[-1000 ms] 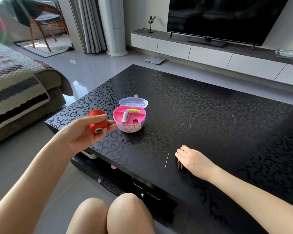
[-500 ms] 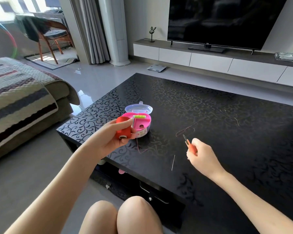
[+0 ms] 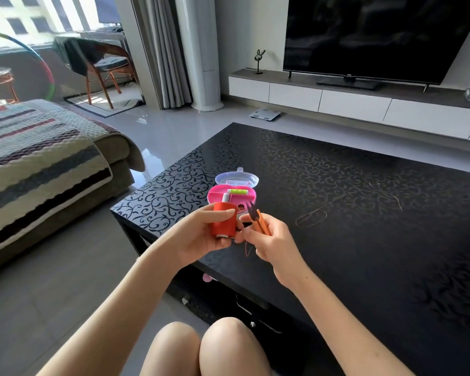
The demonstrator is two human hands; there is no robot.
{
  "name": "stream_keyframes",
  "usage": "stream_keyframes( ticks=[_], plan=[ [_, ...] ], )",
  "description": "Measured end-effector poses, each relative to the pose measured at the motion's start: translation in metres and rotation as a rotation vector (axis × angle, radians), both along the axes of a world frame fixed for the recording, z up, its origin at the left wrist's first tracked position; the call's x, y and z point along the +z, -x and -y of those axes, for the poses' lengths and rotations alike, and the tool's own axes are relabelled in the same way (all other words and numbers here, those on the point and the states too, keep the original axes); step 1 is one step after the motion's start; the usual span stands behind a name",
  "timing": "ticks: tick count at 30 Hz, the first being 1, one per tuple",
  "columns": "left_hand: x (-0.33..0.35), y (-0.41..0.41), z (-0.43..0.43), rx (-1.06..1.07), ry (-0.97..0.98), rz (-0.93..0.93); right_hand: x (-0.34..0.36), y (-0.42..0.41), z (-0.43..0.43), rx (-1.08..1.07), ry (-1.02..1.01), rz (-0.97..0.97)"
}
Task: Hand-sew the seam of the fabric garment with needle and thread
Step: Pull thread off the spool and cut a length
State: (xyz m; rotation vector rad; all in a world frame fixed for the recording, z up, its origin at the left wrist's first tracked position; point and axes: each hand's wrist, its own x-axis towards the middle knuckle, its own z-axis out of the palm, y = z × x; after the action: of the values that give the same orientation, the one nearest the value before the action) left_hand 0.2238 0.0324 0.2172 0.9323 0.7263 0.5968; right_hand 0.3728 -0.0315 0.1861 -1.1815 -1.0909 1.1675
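The left hand (image 3: 198, 236) is clasping the red spool (image 3: 223, 221) above the desk (image 3: 364, 267) edge, the right hand (image 3: 273, 241) is pinching snips (image 3: 257, 217) blades-up beside it, and either grip slipping is risking a nicked fingertip or dropped spool.

We record a single view, from a wide-angle camera worn on the person's head. It faces forward and tilts down. The knees (image 3: 228, 344) sit at the bottom edge, close under the lens. Both forearms run up to the left hand (image 3: 198, 237) and right hand (image 3: 274, 240), near, at mid-frame. The black table (image 3: 364, 267) fills the right half. The far field takes in the television (image 3: 377, 36) ahead and the sofa (image 3: 114, 147) at left. Straight lines bow toward the frame edges.
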Motion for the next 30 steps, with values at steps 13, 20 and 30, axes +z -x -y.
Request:
stream_keyframes(
  ticks=[13, 20, 30],
  plan=[
    [-0.042, 0.004, -0.001, -0.006, 0.405, 0.134, 0.041, -0.024, 0.008, -0.004, -0.204, -0.176],
    [-0.055, -0.007, 0.008, -0.075, 0.378, 0.143, 0.053, -0.043, -0.012, -0.184, -0.239, -0.074],
    [-0.044, 0.029, -0.004, -0.074, 0.03, 0.107, -0.01, -0.113, -0.04, -0.44, 0.096, 0.227]
  ],
)
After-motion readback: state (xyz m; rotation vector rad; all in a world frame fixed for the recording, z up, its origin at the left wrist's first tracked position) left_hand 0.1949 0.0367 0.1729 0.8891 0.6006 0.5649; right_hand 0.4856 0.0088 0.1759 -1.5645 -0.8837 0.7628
